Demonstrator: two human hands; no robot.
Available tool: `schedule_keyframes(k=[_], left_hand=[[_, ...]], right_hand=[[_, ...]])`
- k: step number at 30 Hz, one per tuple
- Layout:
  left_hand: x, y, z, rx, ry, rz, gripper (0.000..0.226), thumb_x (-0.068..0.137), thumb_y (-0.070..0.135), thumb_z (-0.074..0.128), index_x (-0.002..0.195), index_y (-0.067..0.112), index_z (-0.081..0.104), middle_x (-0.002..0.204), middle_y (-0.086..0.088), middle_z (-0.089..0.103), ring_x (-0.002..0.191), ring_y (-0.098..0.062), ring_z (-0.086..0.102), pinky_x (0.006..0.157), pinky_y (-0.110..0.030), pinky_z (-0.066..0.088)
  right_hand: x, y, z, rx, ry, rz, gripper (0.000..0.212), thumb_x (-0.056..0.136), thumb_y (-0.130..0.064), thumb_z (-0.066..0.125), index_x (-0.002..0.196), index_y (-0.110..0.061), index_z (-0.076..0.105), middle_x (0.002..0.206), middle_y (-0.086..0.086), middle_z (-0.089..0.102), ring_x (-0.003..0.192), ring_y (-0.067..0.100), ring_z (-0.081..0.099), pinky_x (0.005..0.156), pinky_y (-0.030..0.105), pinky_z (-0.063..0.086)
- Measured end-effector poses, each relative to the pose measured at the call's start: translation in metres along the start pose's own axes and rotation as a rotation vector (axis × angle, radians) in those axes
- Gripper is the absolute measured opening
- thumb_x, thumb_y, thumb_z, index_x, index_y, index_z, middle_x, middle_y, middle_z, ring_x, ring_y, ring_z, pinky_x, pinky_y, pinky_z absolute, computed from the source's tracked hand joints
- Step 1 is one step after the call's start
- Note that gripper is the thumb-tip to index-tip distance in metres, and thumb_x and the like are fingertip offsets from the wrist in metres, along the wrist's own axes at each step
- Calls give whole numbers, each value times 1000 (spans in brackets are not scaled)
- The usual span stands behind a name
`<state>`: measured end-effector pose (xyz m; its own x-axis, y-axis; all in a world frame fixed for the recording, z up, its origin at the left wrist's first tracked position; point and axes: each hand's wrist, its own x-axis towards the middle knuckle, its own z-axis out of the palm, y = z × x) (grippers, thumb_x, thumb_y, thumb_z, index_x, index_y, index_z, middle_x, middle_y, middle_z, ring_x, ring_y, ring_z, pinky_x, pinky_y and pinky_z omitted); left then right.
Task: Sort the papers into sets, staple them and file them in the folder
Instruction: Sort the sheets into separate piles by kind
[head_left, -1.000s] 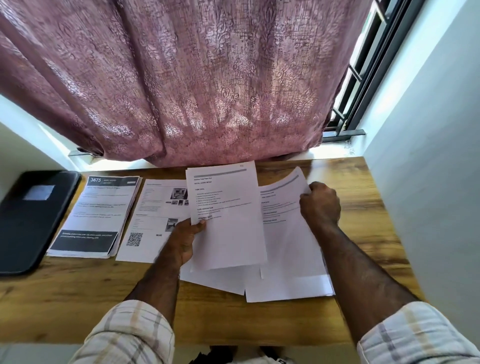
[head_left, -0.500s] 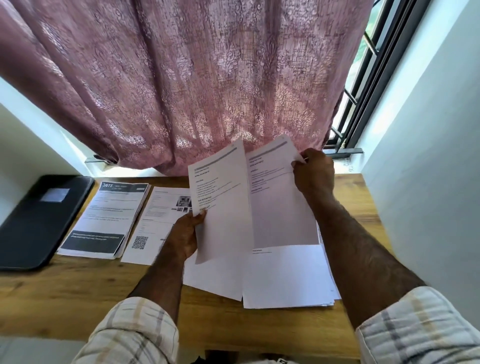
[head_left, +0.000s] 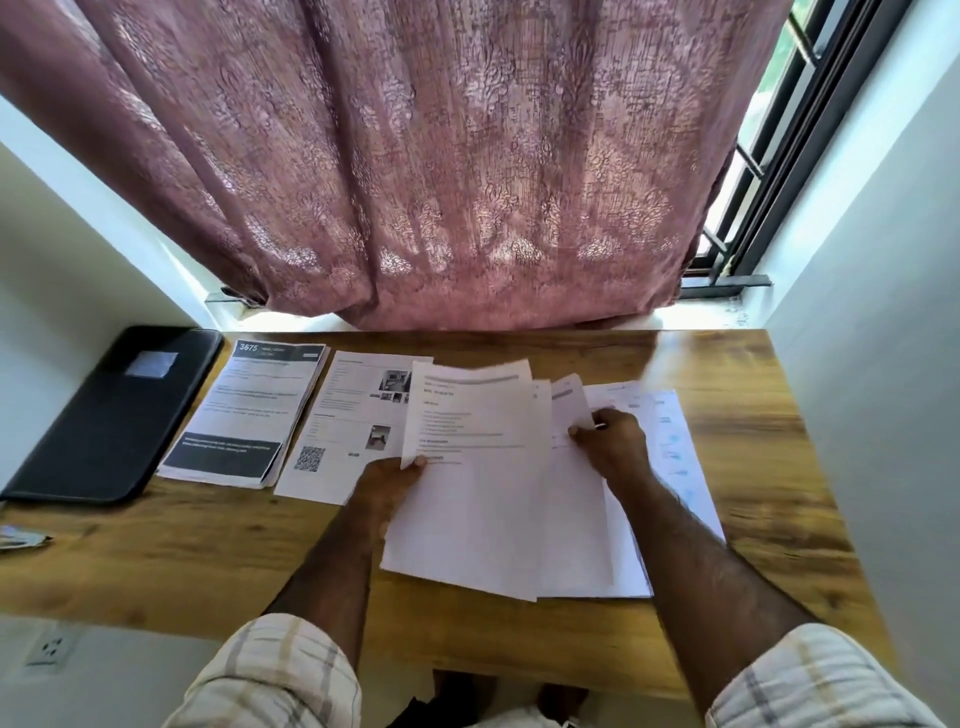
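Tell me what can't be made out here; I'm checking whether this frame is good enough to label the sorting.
Head view only:
- Print on the sheet gripped by the left hand: too small and blurred to read.
- Sheets under the right hand: overlapped, so their count is hidden.
- Black folder: closed, contents unseen.
- Object at the table's left edge: cut off, unidentifiable.
- Stapler: none visible.

The person wears a short-sleeved shirt of pale cream cloth, checked with faint grey and tan lines. The left sleeve (head_left: 270, 675) and the right sleeve (head_left: 821, 680) both end above the elbow, leaving the forearms bare. Neither wrist carries anything.
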<state>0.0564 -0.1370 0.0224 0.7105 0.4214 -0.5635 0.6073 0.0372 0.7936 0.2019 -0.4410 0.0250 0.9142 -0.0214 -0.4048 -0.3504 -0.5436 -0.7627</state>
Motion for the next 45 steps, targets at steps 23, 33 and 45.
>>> schedule_keyframes(k=[23, 33, 45], left_hand=[[24, -25, -16, 87, -19, -71, 47, 95, 53, 72, 120, 13, 75, 113, -3, 77, 105, -27, 72, 102, -48, 57], [35, -26, -3, 224, -77, -61, 53, 96, 61, 63, 119, 14, 70, 116, -5, 74, 103, -29, 71, 96, -46, 59], [29, -23, 0, 146, -157, -47, 26, 91, 28, 82, 116, 25, 73, 117, -1, 76, 103, -21, 73, 91, -45, 62]], right_hand=[[-21, 12, 26, 187, -23, 136, 27, 104, -30, 64, 117, -8, 71, 114, 12, 72, 96, 30, 68, 59, 29, 50], [-33, 14, 30, 238, -60, 175, 34, 83, -28, 89, 109, -18, 69, 102, -2, 71, 89, 18, 65, 69, 32, 52], [-21, 16, 28, 109, -86, 210, 21, 91, -13, 79, 108, -13, 67, 114, 11, 69, 94, 30, 66, 73, 36, 56]])
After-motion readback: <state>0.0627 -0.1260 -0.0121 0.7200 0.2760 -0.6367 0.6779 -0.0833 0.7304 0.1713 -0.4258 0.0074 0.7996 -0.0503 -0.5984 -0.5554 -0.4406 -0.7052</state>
